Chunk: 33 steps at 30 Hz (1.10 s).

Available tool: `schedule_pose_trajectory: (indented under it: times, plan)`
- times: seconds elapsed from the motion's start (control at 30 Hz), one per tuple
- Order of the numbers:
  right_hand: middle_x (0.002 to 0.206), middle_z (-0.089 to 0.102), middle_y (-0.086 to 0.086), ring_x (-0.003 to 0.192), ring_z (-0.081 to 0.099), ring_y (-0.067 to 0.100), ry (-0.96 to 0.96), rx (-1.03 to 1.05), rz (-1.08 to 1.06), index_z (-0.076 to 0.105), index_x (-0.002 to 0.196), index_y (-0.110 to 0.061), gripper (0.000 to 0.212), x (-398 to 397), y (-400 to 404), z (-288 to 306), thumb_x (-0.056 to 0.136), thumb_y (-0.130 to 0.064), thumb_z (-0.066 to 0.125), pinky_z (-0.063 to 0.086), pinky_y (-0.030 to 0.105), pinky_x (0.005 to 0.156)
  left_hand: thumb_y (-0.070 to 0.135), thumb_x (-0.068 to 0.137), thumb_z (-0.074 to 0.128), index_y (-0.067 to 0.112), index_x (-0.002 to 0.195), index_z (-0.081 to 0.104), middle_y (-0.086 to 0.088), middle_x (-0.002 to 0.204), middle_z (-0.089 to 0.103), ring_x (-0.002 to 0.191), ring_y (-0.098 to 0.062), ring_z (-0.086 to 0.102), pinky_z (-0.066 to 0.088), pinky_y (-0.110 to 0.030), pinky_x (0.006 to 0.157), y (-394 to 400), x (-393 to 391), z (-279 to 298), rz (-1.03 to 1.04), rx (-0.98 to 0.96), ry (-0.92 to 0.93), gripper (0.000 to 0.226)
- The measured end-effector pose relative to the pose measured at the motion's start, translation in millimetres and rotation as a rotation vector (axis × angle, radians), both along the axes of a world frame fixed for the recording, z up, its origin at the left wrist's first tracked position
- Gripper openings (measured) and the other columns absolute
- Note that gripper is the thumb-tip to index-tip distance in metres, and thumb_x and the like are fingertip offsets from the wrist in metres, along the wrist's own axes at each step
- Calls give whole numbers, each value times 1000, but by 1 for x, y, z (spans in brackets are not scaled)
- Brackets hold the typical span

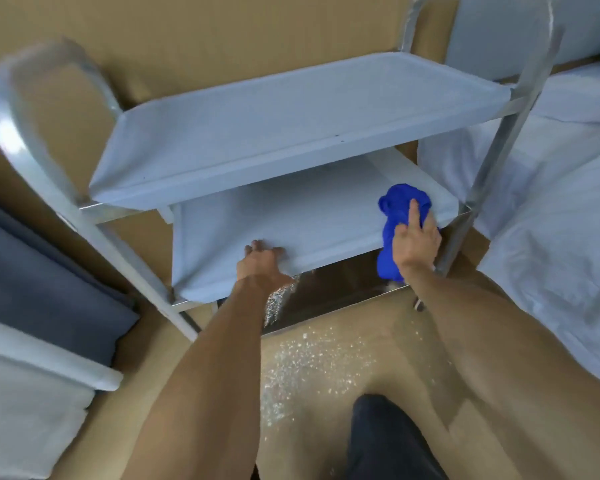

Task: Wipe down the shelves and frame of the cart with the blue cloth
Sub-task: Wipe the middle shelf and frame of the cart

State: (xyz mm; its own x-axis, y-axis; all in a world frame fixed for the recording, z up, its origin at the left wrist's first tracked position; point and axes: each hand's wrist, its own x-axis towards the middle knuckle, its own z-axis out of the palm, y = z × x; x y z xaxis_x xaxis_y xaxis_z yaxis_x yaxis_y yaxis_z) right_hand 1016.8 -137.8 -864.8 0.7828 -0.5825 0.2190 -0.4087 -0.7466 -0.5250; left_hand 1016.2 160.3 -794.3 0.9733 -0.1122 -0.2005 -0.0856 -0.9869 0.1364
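Knee (pixel 388 441) in dark fabric is showing at the bottom edge, over a tan floor (pixel 319 375) that is glittering with pale scattered specks. Both bare forearms are reaching forward from there. The left hand (pixel 260 261) is gripping the front lip of the pale, matte middle shelf (pixel 274 220), fingers curled over the edge and knuckles up. The right hand (pixel 416 237) is pressing the crumpled bright blue cloth (pixel 400 202) onto the right end of that same shelf, index finger stretched straight and the other fingers lying loosely spread on the fabric; part of the cloth is hanging below the shelf edge. Beneath, a shiny metal bottom shelf (pixel 336 292) is reflecting the floor. Above and behind, the pale top shelf (pixel 274 140), a shallow tray with raised rims, is sitting between the cart's silvery frame (pixel 499 154) uprights, which are curving into rounded handles at both ends. White bedding (pixel 551 216) is lying to the right, grey and white folded linens (pixel 45 299) to the left.
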Motion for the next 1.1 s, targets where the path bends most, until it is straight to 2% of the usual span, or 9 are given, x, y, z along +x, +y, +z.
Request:
schedule_pose_trajectory:
  times: [0.13, 0.23, 0.33, 0.43, 0.6, 0.8, 0.9, 1.0, 1.1]
  plan:
    - [161, 1, 25, 148, 3, 42, -32, 7, -9, 11, 157, -23, 65, -4, 85, -3, 97, -37, 33, 11, 53, 120, 33, 88, 62, 37, 137, 47, -13, 130, 44, 121, -31, 46, 46, -37, 94, 26, -2, -9, 51, 55, -56, 52]
    - [159, 7, 28, 147, 7, 45, -71, -34, 164, 18, 156, -24, 71, -21, 172, -8, 88, -35, 35, 8, 54, 119, 34, 88, 65, 35, 137, 49, -12, 131, 47, 121, -31, 48, 45, -37, 97, 28, 0, -11, 64, 8, -62, 52]
    - [157, 17, 28, 145, 15, 46, -90, -73, 276, 26, 154, -25, 67, -32, 228, -12, 90, -30, 43, 16, 53, 117, 30, 85, 67, 30, 131, 58, -8, 128, 53, 121, -29, 51, 47, -36, 96, 31, -5, -12, 101, -107, -87, 46]
    - [154, 25, 27, 142, 24, 44, -60, -99, 299, 29, 152, -26, 61, -32, 221, -6, 95, -29, 49, 25, 52, 113, 16, 84, 62, 22, 122, 65, -6, 125, 59, 121, -28, 52, 50, -37, 94, 39, -14, -15, 140, -159, -126, 39]
    - [155, 24, 25, 142, 26, 42, -63, -79, 148, 29, 153, -26, 58, -22, 173, -1, 98, -34, 46, 28, 53, 114, 30, 86, 63, 16, 116, 67, -13, 121, 55, 119, -32, 43, 48, -38, 84, 57, -35, -18, 343, -92, -228, 33]
    - [158, 11, 30, 146, 12, 46, -73, -113, 126, 17, 157, -20, 70, -40, 194, -11, 94, -27, 47, 21, 55, 116, -5, 80, 52, 11, 124, 65, -14, 129, 51, 126, -30, 40, 37, -31, 103, 75, -48, -21, 327, -326, -239, 48]
    - [158, 9, 31, 146, 8, 48, -71, -200, 340, 14, 156, -19, 82, -47, 272, -7, 86, -18, 58, 18, 55, 117, -2, 81, 51, 7, 117, 68, -12, 123, 62, 121, -29, 50, 41, -31, 98, 92, -53, -9, 331, -452, -201, 40]
    - [159, 9, 28, 147, 11, 46, -57, -355, 620, 8, 157, -26, 82, -58, 330, -6, 92, -14, 58, 20, 53, 117, 7, 81, 49, 12, 98, 68, -6, 99, 68, 94, -29, 63, 46, -31, 70, 117, -74, -5, 433, -454, -352, 26]
    - [155, 27, 24, 142, 28, 40, -31, -402, 692, 11, 157, -27, 81, -56, 327, -2, 94, -33, 62, 29, 47, 114, 16, 88, 53, 15, 119, 52, -7, 110, 52, 104, -27, 53, 48, -39, 75, 149, -88, -9, 748, -439, -505, 31]
